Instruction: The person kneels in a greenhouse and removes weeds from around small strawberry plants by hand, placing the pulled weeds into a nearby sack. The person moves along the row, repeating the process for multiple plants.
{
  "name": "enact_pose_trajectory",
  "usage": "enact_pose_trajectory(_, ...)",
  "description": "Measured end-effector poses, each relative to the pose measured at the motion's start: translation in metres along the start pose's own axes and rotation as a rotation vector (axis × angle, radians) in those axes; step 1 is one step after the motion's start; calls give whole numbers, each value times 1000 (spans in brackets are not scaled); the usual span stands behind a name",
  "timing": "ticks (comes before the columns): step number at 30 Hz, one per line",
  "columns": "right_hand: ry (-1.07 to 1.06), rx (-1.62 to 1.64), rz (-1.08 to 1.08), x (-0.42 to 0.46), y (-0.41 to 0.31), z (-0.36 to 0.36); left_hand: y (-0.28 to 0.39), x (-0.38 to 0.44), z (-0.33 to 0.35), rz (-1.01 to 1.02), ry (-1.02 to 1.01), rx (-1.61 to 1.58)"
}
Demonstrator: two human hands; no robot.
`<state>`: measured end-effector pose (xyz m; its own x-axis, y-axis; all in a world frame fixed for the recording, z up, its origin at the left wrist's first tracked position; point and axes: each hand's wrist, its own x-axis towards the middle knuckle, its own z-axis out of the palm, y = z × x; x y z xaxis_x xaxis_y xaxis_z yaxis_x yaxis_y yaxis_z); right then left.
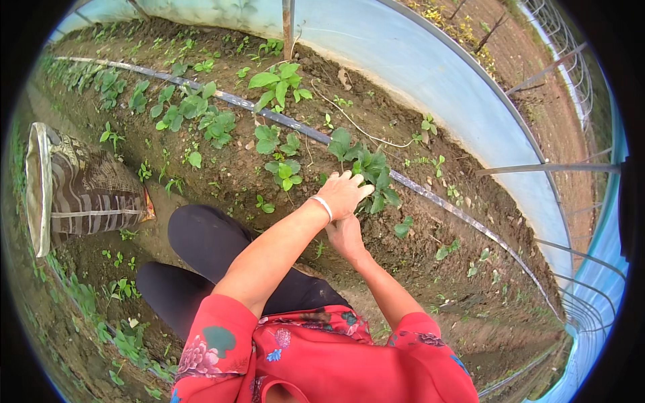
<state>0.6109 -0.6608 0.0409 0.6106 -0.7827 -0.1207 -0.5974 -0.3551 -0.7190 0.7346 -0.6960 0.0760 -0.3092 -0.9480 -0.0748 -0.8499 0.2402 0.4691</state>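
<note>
A leafy green plant, looking like a strawberry plant [374, 169], grows on the soil bed beside a dark irrigation hose. My left hand [343, 194], with a white bracelet at the wrist, reaches to the left side of its leaves with fingers partly spread. Just below it, my right hand [346, 234] touches or lies close against the left one near the plant's base. Its fingertips are hidden, so whether either hand grips a stem cannot be made out.
The irrigation hose [443, 203] runs along the bed past more plants [217, 126]. A striped woven sack [95, 189] lies in the furrow at left. Blue plastic sheeting [403, 65] and metal hoops border the bed. A thin pale string [352, 121] lies on the soil.
</note>
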Motion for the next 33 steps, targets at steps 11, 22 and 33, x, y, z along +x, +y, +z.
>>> enact_pose_trajectory(11, 23, -922, 129, 44, 13, -67, -40, -14, 16, 148, 132, 129)
enact_pose_trajectory(22, -282, -773, 369, 74, 40, -59, -31, 0, 13, 109, 130, 78)
enact_pose_trajectory(33, -171, -548, 413, 69, 42, -64, -36, -6, 14, 87, 93, 123)
